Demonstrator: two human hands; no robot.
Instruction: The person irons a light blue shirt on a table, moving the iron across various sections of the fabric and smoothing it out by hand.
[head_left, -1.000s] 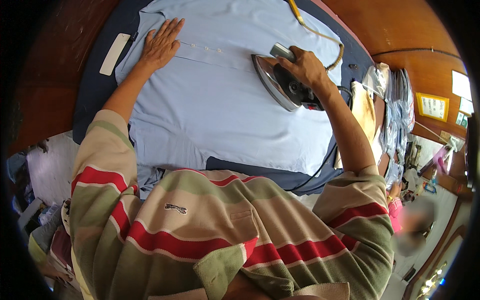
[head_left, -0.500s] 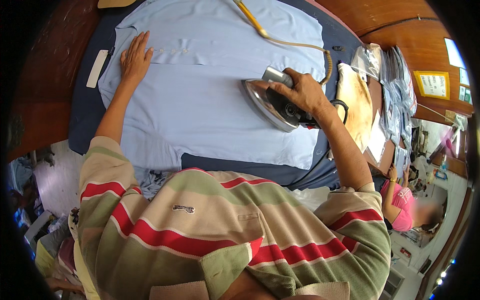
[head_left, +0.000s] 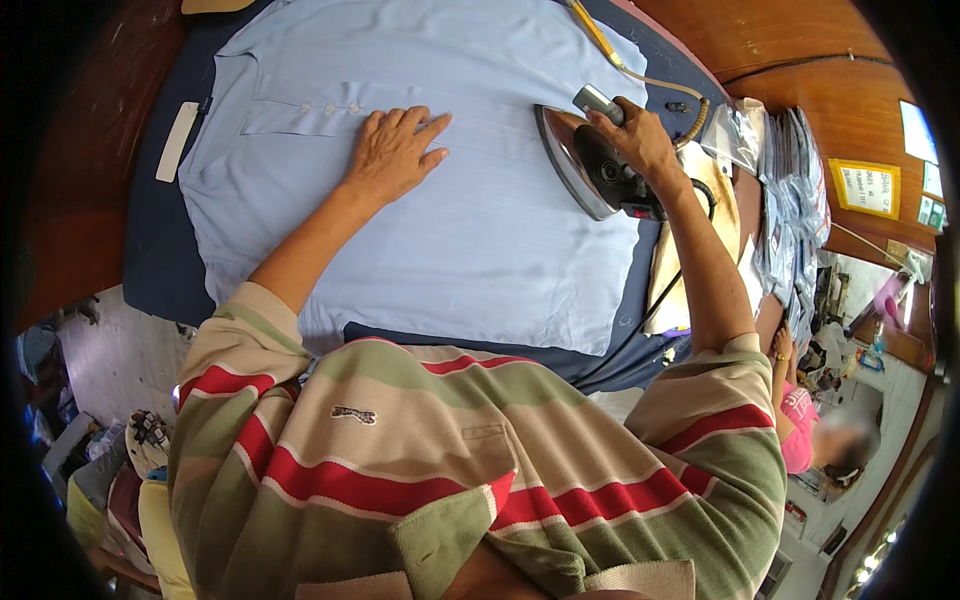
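A light blue shirt (head_left: 470,250) with a short buttoned placket (head_left: 330,108) lies spread over a dark blue ironing surface (head_left: 152,235). My left hand (head_left: 395,155) rests on the cloth just right of the placket, palm down and fingers spread. At the right side of the shirt, my right hand (head_left: 643,140) is wrapped round the grey handle of an iron (head_left: 582,165). The iron stands on the fabric with its pointed end toward the far side. My fingers partly hide the handle.
A tan hose with a yellow section (head_left: 595,32) runs in from the far edge. A white strip (head_left: 178,142) lies at the left. On the right are a cream cloth (head_left: 672,290), bagged folded garments (head_left: 790,190) and a person in pink (head_left: 797,425).
My left hand has moved right, from the placket's left end to the cloth beyond its right end. The iron in my right hand has shifted right and slightly farther away.
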